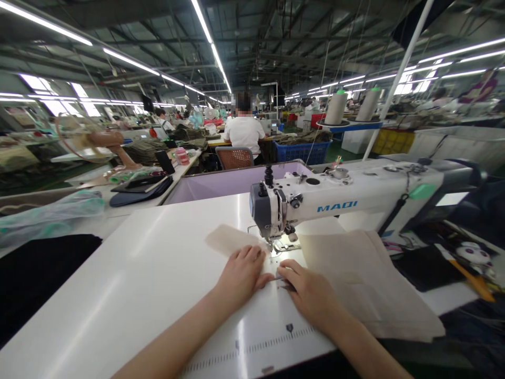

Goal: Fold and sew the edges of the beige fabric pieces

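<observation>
Head view, centre of the frame: the left hand lies with fingers together and thumb set apart, fingertips over the right end of a beige cloth piece. That flat, matte, thin piece has its long axis running left to right, dipping slightly toward the needle area. The right hand curls over a small dark tool, mostly hidden; whether it pinches it, I cannot tell. Beyond stands a glossy white sewing machine, its arm stretching rightward. Larger beige cloth, creased, slants toward the lower right across the smooth white table.
</observation>
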The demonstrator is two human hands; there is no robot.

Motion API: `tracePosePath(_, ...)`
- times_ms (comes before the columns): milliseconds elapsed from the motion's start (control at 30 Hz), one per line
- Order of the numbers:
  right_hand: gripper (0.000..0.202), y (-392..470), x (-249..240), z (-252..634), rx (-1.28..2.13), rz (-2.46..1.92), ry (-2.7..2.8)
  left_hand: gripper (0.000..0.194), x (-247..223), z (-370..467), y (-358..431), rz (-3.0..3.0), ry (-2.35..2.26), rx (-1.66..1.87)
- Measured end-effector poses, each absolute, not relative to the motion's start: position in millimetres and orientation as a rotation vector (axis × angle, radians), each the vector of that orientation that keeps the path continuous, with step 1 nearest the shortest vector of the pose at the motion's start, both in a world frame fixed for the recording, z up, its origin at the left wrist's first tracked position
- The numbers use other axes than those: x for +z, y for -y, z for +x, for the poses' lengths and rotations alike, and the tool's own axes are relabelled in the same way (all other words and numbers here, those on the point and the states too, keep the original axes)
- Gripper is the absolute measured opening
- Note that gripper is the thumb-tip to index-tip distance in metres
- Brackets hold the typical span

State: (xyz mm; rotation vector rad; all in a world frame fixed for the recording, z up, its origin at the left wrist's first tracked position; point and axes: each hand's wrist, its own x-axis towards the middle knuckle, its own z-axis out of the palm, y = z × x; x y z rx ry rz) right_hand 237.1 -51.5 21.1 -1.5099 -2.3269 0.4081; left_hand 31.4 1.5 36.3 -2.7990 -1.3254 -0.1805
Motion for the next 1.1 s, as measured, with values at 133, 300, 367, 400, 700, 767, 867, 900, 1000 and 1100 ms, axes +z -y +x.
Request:
tracePosePath(133,0.042,50.9,18.3,237.6,0.410,-1.522,2.331,0.041,34.3,17.3,-29.0,-2.867,1.269,-0.207)
tracePosePath(300,0.047,50.8,14.8,239.0,0.411,-1.501,2.316,0.044,34.5,10.8,-39.4,-2.913,1.221,-0.180)
tracePosePath(367,0.046,50.6,14.7,239.3,0.401,-1.507,2.321,0.044,33.6,11.1,-38.7,-2.898,1.229,-0.178)
tracePosePath(400,0.044,50.4,14.9,239.3,0.395,-1.513,2.325,0.044,32.9,11.2,-38.5,-2.888,1.238,-0.176)
tracePosePath(700,0.039,49.1,13.8,237.1,0.350,-1.544,2.329,0.046,34.3,13.2,-36.1,-2.797,1.322,-0.164)
tracePosePath(767,0.038,49.1,14.3,236.8,0.353,-1.535,2.318,0.045,40.4,16.2,-32.8,-2.749,1.332,-0.139)
tracePosePath(867,0.038,48.9,16.2,237.4,0.382,-1.514,2.298,0.032,49.4,19.3,-26.4,-2.719,1.342,-0.063)
tracePosePath(900,0.037,48.9,17.0,237.7,0.397,-1.512,2.290,0.028,51.0,19.3,-23.7,-2.731,1.334,-0.052)
tracePosePath(1000,0.037,49.2,18.8,238.3,0.438,-1.512,2.262,0.020,50.0,17.0,-12.2,-2.819,1.241,-0.145)
tracePosePath(1100,0.039,50.1,18.8,237.7,0.462,-1.476,2.233,0.026,45.1,16.5,3.3,-2.946,1.107,-0.275)
